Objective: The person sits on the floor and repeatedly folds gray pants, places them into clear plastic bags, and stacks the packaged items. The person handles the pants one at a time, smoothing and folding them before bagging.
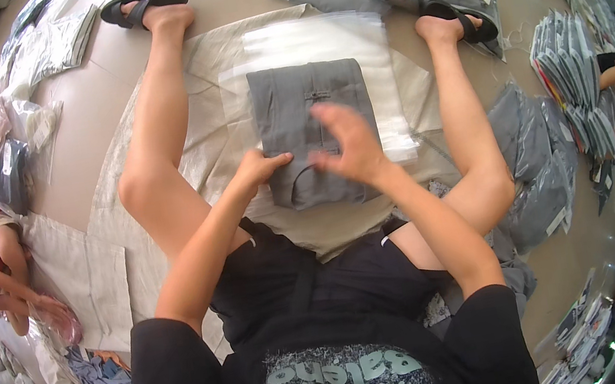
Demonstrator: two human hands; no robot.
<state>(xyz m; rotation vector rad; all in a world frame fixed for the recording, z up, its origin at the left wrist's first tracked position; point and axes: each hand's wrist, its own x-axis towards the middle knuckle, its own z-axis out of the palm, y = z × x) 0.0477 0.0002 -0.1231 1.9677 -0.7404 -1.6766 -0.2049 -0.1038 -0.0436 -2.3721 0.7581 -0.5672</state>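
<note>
A: Position and grip?
B: Folded grey garment (282,115) lies flat before you on translucent plastic sheets (315,40). Your left hand (261,169) has its thumb on the garment's left edge; cannot tell whether it pinches. Your right hand (356,151) is open, fingers spread above the near half.
A: Handling estimate?
B: Probably light, soft, not fragile. Folds may loosen if you lift one layer. Suggested hold: both side edges, fingers beneath, all layers together. Plastic looks slippery.
</note>
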